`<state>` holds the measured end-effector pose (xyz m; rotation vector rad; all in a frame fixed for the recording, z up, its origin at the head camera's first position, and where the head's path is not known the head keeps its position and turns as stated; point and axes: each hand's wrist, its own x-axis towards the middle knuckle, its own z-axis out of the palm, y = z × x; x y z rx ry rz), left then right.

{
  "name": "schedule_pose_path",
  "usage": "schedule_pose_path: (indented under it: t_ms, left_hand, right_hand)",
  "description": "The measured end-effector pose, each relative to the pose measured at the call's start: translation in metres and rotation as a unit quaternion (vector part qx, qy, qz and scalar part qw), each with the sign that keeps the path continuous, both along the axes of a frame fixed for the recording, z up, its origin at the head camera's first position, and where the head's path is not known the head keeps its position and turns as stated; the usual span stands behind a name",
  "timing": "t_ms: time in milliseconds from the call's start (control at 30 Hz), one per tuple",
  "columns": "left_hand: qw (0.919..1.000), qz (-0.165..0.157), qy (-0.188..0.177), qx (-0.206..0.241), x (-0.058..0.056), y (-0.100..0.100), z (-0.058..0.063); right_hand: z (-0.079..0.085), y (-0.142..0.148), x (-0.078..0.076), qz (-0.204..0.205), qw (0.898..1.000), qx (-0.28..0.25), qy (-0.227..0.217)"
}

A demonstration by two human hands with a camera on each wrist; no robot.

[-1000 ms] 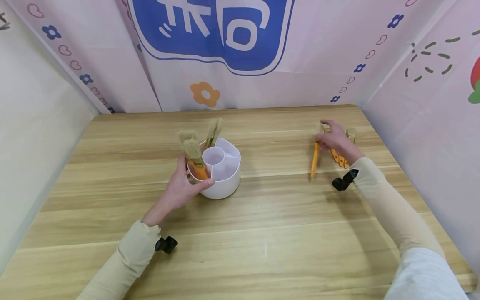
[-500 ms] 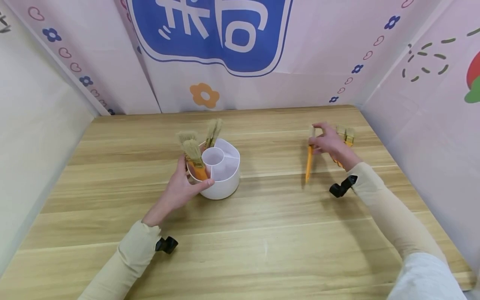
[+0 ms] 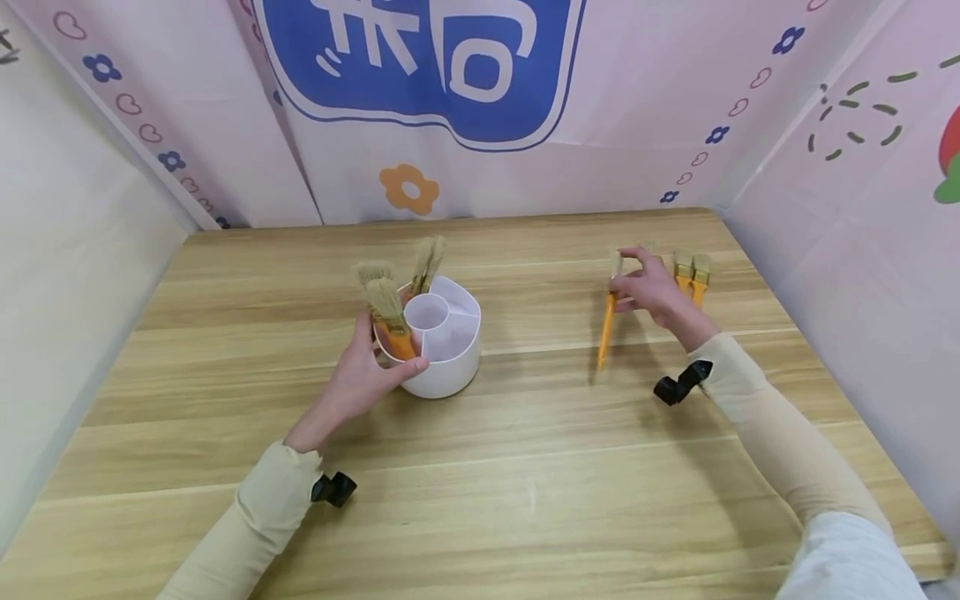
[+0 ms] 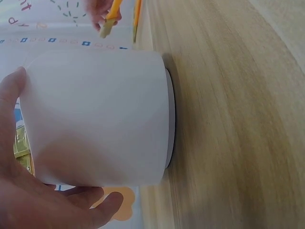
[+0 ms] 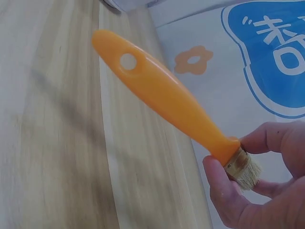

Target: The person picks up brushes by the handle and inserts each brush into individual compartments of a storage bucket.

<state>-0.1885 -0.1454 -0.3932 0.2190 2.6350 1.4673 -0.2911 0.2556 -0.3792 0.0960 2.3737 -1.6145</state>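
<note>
A white divided organizer cup (image 3: 450, 375) stands on the wooden table, several bristle brushes (image 3: 386, 304) upright in its left and back compartments. My left hand (image 3: 360, 375) grips its left side, thumb at the front rim; the left wrist view shows the fingers curling around the white wall (image 4: 100, 114). My right hand (image 3: 654, 292) pinches an orange-handled paintbrush (image 3: 607, 329) near its metal band. In the right wrist view the orange handle (image 5: 162, 95) points away from the hand, with pale bristles (image 5: 249, 175) among the fingers.
More orange-handled brushes (image 3: 690, 271) lie at the right back of the table, partly hidden behind my right hand. The cup's round central well (image 3: 427, 312) and right-hand compartments (image 3: 457, 321) hold nothing. Printed cloth walls (image 3: 525, 183) border the table (image 3: 480, 500).
My right hand has drawn the paintbrush leftward, away from the other brushes, which now show more fully. My left hand and the cup stay where they were.
</note>
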Motion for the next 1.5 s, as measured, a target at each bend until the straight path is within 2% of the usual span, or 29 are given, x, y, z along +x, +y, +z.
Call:
schedule_pose_path:
  t_ms: [333, 500, 867, 1500]
  left_hand:
    - [1.0, -0.003, 0.004, 0.006, 0.002, 0.001, 0.004]
    - [0.9999, 0.003, 0.015, 0.003, 0.002, 0.001, 0.001]
    - [1.0, -0.001, 0.003, 0.007, 0.002, 0.0, -0.003]
    - [1.0, 0.001, 0.004, -0.001, 0.001, 0.0, 0.001]
  right_hand:
    - [-0.002, -0.016, 0.005, 0.001, 1.0, -0.022, -0.01]
    - [-0.003, -0.023, 0.006, 0.002, 1.0, -0.019, -0.01]
    - [-0.006, -0.031, 0.01, 0.008, 1.0, -0.022, 0.002]
    - [0.01, -0.057, 0.018, 0.022, 0.998, -0.046, 0.045]
